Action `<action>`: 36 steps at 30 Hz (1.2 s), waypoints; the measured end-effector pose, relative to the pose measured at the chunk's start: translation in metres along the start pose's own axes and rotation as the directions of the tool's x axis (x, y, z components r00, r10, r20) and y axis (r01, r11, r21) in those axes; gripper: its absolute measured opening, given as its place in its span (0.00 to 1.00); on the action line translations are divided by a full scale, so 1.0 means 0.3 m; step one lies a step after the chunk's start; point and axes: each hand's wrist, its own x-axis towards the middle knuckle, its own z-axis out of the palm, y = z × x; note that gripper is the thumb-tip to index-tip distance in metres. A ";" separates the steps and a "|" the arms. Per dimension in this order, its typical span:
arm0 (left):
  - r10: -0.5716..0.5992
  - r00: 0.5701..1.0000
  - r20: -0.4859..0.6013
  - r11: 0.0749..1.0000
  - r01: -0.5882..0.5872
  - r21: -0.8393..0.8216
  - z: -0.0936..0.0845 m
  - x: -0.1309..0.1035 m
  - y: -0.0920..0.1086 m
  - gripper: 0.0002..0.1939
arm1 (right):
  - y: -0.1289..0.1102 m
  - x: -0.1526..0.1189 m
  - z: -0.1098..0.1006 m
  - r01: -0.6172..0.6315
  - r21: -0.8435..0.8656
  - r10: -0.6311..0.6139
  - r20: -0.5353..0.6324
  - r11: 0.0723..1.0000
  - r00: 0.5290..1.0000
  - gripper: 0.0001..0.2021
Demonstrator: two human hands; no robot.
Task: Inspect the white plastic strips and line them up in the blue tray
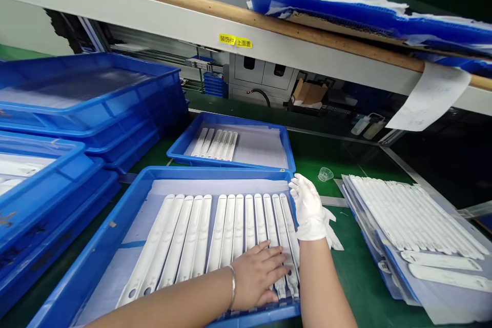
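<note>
My left hand (262, 272), bare and with a silver bracelet at the wrist, lies flat with fingers spread over the lower ends of the white strips (239, 225) in the large blue tray (226, 173). The strips lie side by side in two groups with a narrow gap between them. At the tray's right rim is my right hand (307, 202), in a white glove, its fingers slightly bent and nothing seen in them. A loose white glove or cloth (332, 233) shows just beside its wrist.
Behind stands a smaller blue tray (265, 166) with short white pieces. Blue trays (130, 97) are stacked at left. More white strips (411, 215) lie on sheets at right, near a small clear cup (325, 174). A shelf beam (184, 15) crosses above.
</note>
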 end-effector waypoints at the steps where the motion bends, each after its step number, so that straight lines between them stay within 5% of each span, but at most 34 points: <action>1: 0.004 1.000 0.010 1.000 -0.004 -0.012 0.013 0.017 0.001 0.31 | 0.004 0.007 -0.006 0.003 0.003 -0.003 -0.021 1.000 1.000 0.25; 7: -0.077 0.997 0.031 0.995 0.079 -0.064 0.010 0.006 0.003 0.32 | 0.032 0.033 -0.024 -0.021 -0.056 0.017 -0.068 0.998 0.998 0.28; 10: -0.198 0.979 -0.046 0.980 0.197 -0.028 -0.095 -0.116 -0.041 0.29 | 0.048 0.031 -0.018 -0.030 -0.098 0.023 -0.068 0.995 0.997 0.29; 12: -0.387 0.908 -0.161 0.917 0.398 0.037 -0.195 -0.248 -0.110 0.26 | 0.057 0.011 -0.003 -0.024 -0.123 0.018 -0.056 0.992 0.998 0.28; 15: -0.628 0.670 -0.397 0.675 0.722 0.152 -0.340 -0.499 -0.242 0.27 | 0.064 -0.042 0.045 -0.004 -0.254 0.014 0.037 0.967 0.999 0.26; 18: -0.714 0.298 -0.633 0.284 0.950 0.127 -0.418 -0.735 -0.340 0.30 | 0.056 -0.075 0.152 0.084 -0.437 0.017 0.223 0.896 0.975 0.24; 19: -0.735 0.207 -0.646 0.194 0.977 0.092 -0.425 -0.789 -0.358 0.31 | 0.051 -0.073 0.205 0.137 -0.471 0.008 0.293 0.871 0.956 0.23; 20: -0.762 0.164 -0.627 0.147 0.986 0.079 -0.425 -0.828 -0.370 0.32 | 0.046 -0.062 0.266 0.198 -0.505 -0.001 0.363 0.840 0.932 0.23; 21: -0.792 0.159 -0.590 0.138 0.987 0.081 -0.420 -0.851 -0.377 0.32 | 0.044 -0.042 0.335 0.258 -0.536 -0.001 0.432 0.804 0.902 0.24; 24: -0.857 0.234 -0.460 0.207 0.972 0.109 -0.398 -0.852 -0.381 0.32 | 0.062 0.064 0.559 0.365 -0.663 0.085 0.543 0.654 0.835 0.23; 28: -0.890 0.224 -0.397 0.211 0.974 0.075 -0.390 -0.816 -0.382 0.31 | 0.141 0.249 0.807 0.319 -0.816 0.226 0.468 0.481 0.854 0.17; 32: -0.904 0.204 -0.375 0.208 0.978 0.030 -0.397 -0.814 -0.383 0.30 | 0.240 0.372 0.961 0.222 -0.935 0.352 0.313 0.276 0.882 0.13; 36: -0.919 0.192 -0.344 0.197 0.980 0.021 -0.406 -0.814 -0.376 0.28 | 0.327 0.406 1.031 0.155 -0.974 0.418 0.210 0.162 0.884 0.13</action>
